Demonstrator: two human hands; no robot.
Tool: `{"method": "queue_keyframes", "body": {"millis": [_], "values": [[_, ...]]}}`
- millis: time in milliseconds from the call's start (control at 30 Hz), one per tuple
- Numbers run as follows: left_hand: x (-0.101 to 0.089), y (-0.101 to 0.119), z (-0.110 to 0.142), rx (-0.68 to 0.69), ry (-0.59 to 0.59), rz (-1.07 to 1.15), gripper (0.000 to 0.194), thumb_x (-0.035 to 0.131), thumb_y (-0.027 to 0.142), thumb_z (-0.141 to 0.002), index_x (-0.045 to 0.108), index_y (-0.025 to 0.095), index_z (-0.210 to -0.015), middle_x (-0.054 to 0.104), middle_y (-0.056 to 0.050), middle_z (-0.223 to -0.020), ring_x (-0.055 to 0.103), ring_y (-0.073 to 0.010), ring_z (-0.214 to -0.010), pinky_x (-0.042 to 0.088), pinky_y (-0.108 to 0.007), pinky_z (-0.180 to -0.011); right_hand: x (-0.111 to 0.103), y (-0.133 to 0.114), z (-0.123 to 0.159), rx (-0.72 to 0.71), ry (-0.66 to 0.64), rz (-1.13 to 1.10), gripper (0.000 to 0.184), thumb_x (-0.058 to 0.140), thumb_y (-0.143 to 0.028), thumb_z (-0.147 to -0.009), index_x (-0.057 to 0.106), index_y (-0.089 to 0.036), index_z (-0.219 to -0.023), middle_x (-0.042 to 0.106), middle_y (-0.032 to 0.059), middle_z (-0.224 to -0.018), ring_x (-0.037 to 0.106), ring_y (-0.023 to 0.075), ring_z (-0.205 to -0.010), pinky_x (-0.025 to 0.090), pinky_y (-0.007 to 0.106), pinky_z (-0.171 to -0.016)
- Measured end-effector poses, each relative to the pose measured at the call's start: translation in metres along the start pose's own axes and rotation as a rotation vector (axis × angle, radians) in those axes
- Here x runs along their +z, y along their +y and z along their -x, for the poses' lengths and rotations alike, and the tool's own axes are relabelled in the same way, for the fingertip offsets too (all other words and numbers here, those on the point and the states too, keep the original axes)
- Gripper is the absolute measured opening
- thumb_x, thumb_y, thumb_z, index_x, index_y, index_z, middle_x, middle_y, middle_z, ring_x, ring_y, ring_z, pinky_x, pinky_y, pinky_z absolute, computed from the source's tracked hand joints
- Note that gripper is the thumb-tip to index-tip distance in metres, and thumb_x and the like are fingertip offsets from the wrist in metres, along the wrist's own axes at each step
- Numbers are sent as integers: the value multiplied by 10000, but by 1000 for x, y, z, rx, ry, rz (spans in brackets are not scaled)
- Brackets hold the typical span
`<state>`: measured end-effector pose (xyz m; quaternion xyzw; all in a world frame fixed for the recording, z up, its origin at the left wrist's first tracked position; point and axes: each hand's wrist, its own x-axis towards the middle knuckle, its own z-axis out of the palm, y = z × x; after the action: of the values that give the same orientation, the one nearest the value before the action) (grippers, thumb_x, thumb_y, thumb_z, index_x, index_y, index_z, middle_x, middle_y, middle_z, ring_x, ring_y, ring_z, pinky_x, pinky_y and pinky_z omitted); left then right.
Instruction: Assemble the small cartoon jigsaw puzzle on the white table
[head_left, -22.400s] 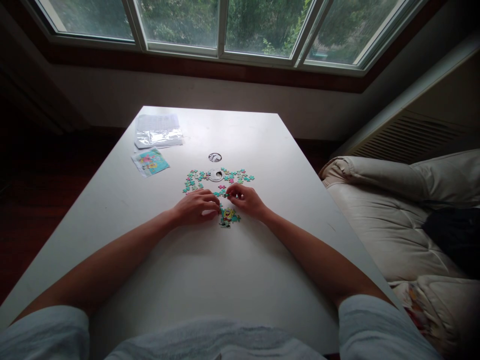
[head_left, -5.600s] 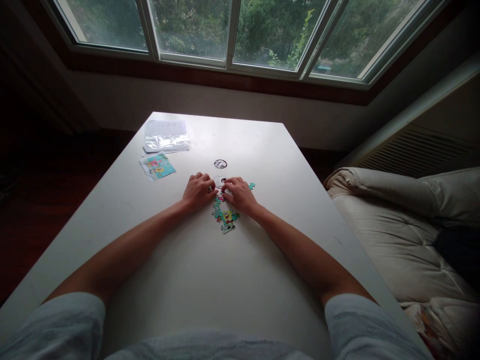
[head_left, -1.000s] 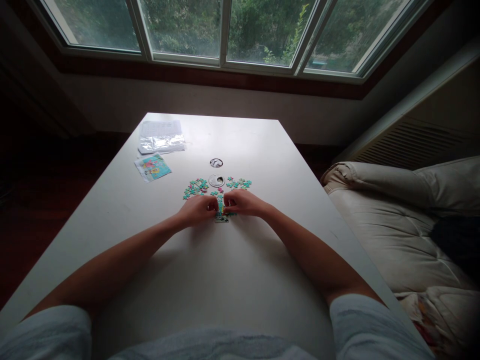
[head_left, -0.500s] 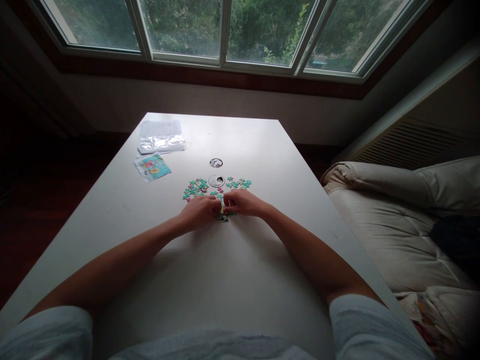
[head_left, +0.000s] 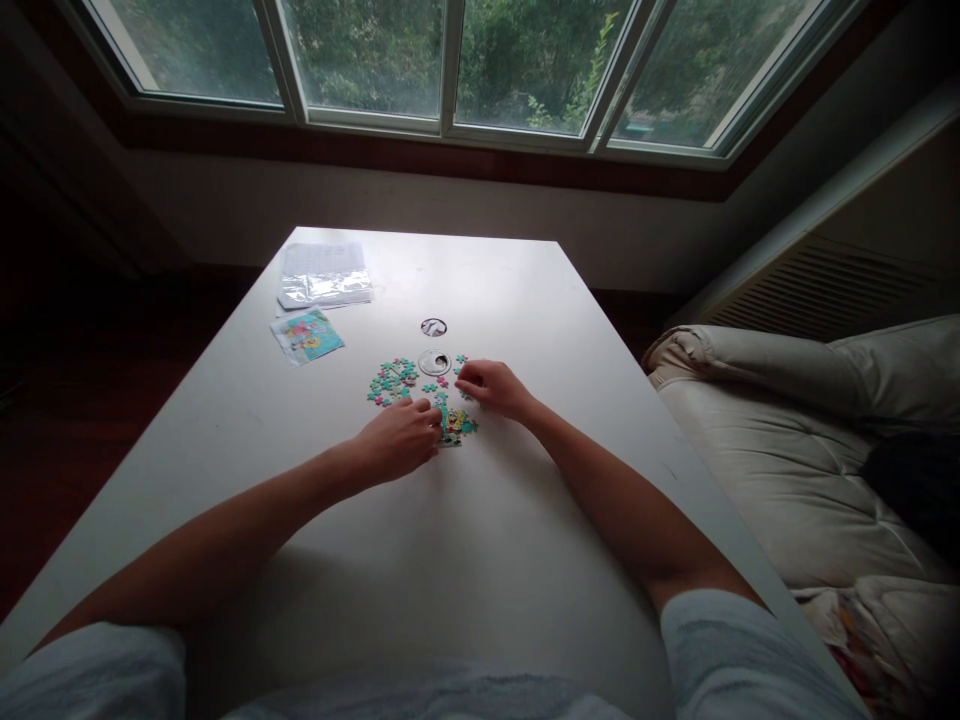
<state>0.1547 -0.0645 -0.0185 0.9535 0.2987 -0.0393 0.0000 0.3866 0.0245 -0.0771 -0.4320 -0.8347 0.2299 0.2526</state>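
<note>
A partly joined jigsaw puzzle (head_left: 454, 424) with a yellow cartoon figure lies on the white table. My left hand (head_left: 397, 438) is at its left edge, fingers curled; whatever is under the fingertips is hidden. Farther up and to the right, my right hand (head_left: 493, 388) is over the loose pieces there, with its fingers drawn together. I cannot make out whether a piece is between them. A pile of loose puzzle pieces (head_left: 391, 381) in green and pink lies beyond my left hand. A few loose pieces (head_left: 436, 386) lie between the hands, above the joined part.
Two round openings with metallic-looking rims, a nearer one (head_left: 434, 362) and a farther one (head_left: 433, 327), lie along the table's middle. A picture card (head_left: 308, 336) and a clear plastic packet (head_left: 325, 275) are at the far left. A padded couch (head_left: 765, 470) stands right of the table (head_left: 465, 560).
My right hand has moved up and right from the joined puzzle to the right-hand pieces. My left hand has shifted slightly down, and the yellow figure is now uncovered.
</note>
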Motion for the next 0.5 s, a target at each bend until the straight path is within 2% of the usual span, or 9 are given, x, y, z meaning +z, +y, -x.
{"method": "queue_keyframes", "body": {"millis": [67,133,267,500], "values": [[0,2,0,-8,-21,-10,183,629,312,-938,695,162,-1018,672,-91,-1040,600,-246,-967,441,-370,-801,0,13,-3,27,157,91,102,624,-255,-921,704,-196,-897,648,23,-805,545,172,-767,393,285,-738],[-1,3,0,-17,-35,-13,186,626,314,-938,693,160,-1019,669,-91,-1039,611,-240,-946,441,-367,-796,1,25,-5,60,223,173,133,605,-215,-929,727,-210,-983,654,47,-858,558,209,-861,415,319,-823],[0,5,-1,-26,-39,-6,193,617,328,-945,693,162,-1007,668,-90,-1026,626,-235,-934,438,-360,-797,2,40,-6,88,189,252,216,621,-229,-941,747,-252,-1114,635,65,-917,550,240,-947,426,344,-870],[-2,8,-1,-42,-45,-16,218,605,353,-949,692,160,-1004,673,-95,-1036,639,-241,-934,439,-367,-798,-1,37,-5,91,160,314,148,613,-157,-912,739,-228,-944,634,62,-906,545,230,-923,409,335,-845]]}}
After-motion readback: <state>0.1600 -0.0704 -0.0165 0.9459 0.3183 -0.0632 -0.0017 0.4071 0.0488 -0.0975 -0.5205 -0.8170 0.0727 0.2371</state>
